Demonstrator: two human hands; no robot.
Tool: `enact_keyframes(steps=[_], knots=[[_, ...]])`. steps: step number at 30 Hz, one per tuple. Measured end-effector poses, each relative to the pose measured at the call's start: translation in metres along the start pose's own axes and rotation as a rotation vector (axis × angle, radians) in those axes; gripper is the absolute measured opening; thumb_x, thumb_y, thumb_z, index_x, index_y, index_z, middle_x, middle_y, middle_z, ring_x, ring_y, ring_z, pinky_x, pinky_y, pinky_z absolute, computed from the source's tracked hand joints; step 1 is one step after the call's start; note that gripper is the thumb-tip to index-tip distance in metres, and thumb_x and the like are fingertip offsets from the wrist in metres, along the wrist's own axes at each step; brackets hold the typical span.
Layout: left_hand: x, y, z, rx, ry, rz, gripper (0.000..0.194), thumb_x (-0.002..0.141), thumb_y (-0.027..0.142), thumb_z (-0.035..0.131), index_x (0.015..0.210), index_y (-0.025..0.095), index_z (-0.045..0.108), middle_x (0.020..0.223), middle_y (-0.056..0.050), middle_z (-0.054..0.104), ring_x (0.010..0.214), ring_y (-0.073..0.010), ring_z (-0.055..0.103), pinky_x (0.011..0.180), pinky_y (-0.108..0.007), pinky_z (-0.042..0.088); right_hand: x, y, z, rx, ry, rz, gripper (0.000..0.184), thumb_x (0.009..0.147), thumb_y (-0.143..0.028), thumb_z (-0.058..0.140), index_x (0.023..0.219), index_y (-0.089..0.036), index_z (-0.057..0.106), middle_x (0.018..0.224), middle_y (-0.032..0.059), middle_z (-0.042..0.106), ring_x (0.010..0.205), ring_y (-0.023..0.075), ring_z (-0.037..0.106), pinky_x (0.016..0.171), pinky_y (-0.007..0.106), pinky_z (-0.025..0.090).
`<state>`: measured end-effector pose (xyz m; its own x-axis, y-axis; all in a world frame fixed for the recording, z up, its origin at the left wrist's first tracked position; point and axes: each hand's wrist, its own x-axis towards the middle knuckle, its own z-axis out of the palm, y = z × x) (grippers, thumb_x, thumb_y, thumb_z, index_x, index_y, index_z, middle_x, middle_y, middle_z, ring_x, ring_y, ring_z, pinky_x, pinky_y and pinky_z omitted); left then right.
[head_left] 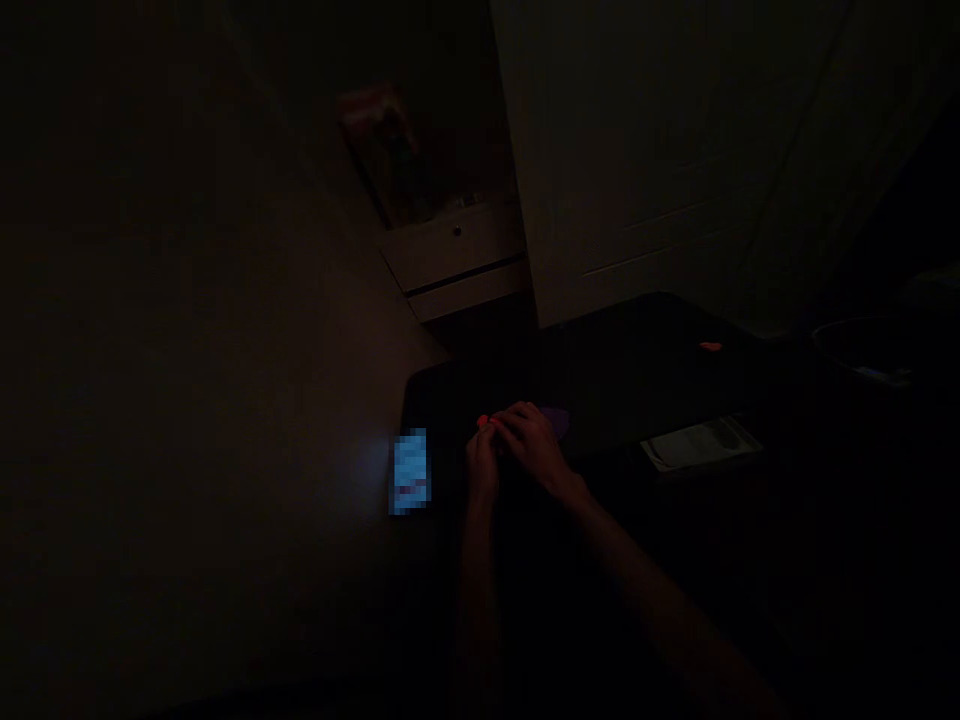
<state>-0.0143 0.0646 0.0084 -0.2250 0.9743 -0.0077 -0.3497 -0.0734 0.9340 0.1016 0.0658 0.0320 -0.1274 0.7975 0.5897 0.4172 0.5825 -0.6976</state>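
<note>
In the dim head view my left hand (482, 462) and my right hand (529, 440) meet over the dark table. Both have bent fingers closed around a small bright orange-red piece (483, 422). A bit of it shows at the fingertips; its kind is too dark to make out, and my fingers hide the rest. Just behind my right hand lies a flat, rounded purple thing (556, 420), partly covered by that hand. Farther off to the right, a second small orange piece (710, 346) rests on the table.
A lit screen (410, 472) glows at the table's left edge beside the wall. The dark tabletop (615, 350) reaches toward a pale door-like panel (637, 180). Below its front edge is a pale flat item (701, 443). Drawers (457, 255) stand behind; a round-rimmed container (862, 350) is at right.
</note>
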Motion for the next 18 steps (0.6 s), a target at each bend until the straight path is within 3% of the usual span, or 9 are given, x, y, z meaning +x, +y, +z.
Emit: enact_keyframes(steps=[4, 11, 18], knots=[[-0.003, 0.003, 0.005, -0.083, 0.049, 0.042, 0.029, 0.074, 0.042, 0.073, 0.086, 0.015, 0.073, 0.092, -0.005, 0.072, 0.093, -0.0190, 0.065, 0.087, -0.030, 0.047, 0.001, -0.003, -0.004, 0.064, -0.017, -0.044, 0.019, 0.097, -0.026, 0.063, 0.113, -0.022, 0.074, 0.102, 0.0079, 0.065, 0.100, 0.0231, 0.059, 0.090, 0.039, 0.048], [-0.007, 0.010, 0.009, -0.076, 0.022, 0.070, 0.031, 0.073, 0.043, 0.078, 0.085, 0.015, 0.073, 0.084, -0.003, 0.069, 0.079, -0.0145, 0.062, 0.072, -0.025, 0.046, 0.004, 0.001, -0.020, 0.020, -0.094, -0.088, 0.019, 0.098, -0.029, 0.063, 0.113, -0.024, 0.073, 0.106, 0.0077, 0.067, 0.103, 0.0238, 0.058, 0.097, 0.043, 0.046], [-0.013, 0.013, 0.004, -0.169, 0.041, 0.008, 0.029, 0.066, 0.034, 0.083, 0.084, 0.014, 0.074, 0.090, -0.006, 0.071, 0.086, -0.0159, 0.064, 0.078, -0.028, 0.047, 0.003, -0.003, -0.026, 0.064, -0.124, -0.151, 0.018, 0.093, -0.030, 0.069, 0.109, -0.023, 0.071, 0.107, 0.0066, 0.066, 0.103, 0.0231, 0.059, 0.097, 0.042, 0.047]])
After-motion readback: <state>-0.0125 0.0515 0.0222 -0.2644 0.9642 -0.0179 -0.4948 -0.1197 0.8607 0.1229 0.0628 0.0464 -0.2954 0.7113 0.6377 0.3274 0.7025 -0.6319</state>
